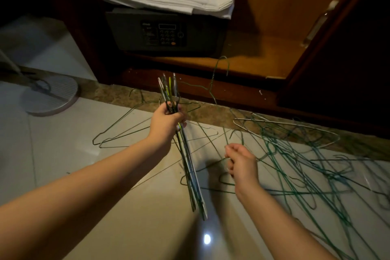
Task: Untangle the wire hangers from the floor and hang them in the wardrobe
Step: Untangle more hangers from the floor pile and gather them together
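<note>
Left grip [166, 122] clasps a hanger bundle [192, 175], right grip [240, 162] pinches a wire [213, 163] from the pile [299, 167]; snagged hooks could drag neighbours along.

Tiled floor [63, 154] open left of the loose hangers [126, 131], as far as the fan base [52, 95]. Right side: tangle [306, 164] covers the tile up to the wardrobe sill, wires crossing throughout. Wardrobe floor [263, 55] free between safe [164, 31] and open door [337, 59]. The bundle [190, 164] gripped by the left hand [164, 124] slants between it and the right hand [242, 160], which pinches a wire [215, 162] at the tangle's edge.
</note>
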Demonstrator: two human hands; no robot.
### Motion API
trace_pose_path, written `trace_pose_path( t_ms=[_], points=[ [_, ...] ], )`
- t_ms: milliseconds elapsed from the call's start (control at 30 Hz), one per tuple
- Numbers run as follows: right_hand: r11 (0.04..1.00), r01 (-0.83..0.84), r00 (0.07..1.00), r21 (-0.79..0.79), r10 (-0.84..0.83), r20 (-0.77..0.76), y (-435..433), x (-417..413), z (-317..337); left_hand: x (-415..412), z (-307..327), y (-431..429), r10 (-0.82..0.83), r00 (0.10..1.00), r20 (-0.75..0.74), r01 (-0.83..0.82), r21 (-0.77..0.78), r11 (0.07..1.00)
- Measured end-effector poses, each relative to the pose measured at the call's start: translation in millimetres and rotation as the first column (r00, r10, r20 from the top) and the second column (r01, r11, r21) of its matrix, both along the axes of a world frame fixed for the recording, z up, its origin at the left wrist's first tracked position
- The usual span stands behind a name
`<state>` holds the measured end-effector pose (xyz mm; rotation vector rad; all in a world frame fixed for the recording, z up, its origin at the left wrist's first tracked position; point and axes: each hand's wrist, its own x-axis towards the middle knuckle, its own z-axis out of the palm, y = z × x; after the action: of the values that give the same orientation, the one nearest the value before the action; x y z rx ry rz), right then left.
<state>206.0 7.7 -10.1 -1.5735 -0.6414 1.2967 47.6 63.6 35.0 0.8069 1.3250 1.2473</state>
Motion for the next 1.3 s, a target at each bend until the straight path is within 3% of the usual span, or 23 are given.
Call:
trace_pose_path(
  t_ms=[233, 433, 733, 867, 933, 1033, 1167, 1300],
  points=[
    [0.972, -0.218, 0.971, 0.089, 0.208, 0.118, -45.1, -27.6, 32.7, 28.9, 26.6, -19.7, -0.126, 0.991, 0.036, 0.124, 0.036, 0.992],
    [0.923, -0.374, 0.915, 0.094, 0.350, 0.201, -49.6, -29.7, 42.4, 33.3, 37.6, -23.6, -0.140, 0.987, 0.077, 0.136, 0.052, 0.989],
    [0.805, -0.593, 0.776, 0.015, 0.566, 0.277, -35.7, -30.3, 42.0, 19.4, 30.7, -29.1, -0.155, 0.984, -0.091, 0.159, 0.034, 0.987],
    [0.903, -0.420, 0.865, 0.090, 0.369, 0.340, -12.7, -18.2, 56.9, 11.2, 30.5, -33.8, -0.198, 0.975, -0.098, 0.201, 0.025, 0.979],
    [0.924, -0.355, 0.862, 0.139, 0.267, 0.431, 3.7, -10.3, 64.3, 10.9, 31.6, -37.8, -0.238, 0.967, -0.094, 0.241, 0.029, 0.970],
    [0.901, -0.374, 0.833, 0.220, 0.222, 0.506, 27.5, -6.3, 77.9, 14.4, 35.6, -45.7, -0.313, 0.944, -0.105, 0.317, 0.030, 0.948],
    [0.843, -0.478, 0.790, 0.247, 0.290, 0.540, 43.5, -10.5, 85.6, 19.6, 41.3, -53.3, -0.380, 0.920, -0.100, 0.385, 0.033, 0.923],
    [0.816, -0.556, 0.650, 0.156, 0.310, 0.694, 45.7, -3.8, 81.0, 18.8, 43.3, -55.5, -0.396, 0.911, -0.116, 0.401, 0.023, 0.916]
  ],
)
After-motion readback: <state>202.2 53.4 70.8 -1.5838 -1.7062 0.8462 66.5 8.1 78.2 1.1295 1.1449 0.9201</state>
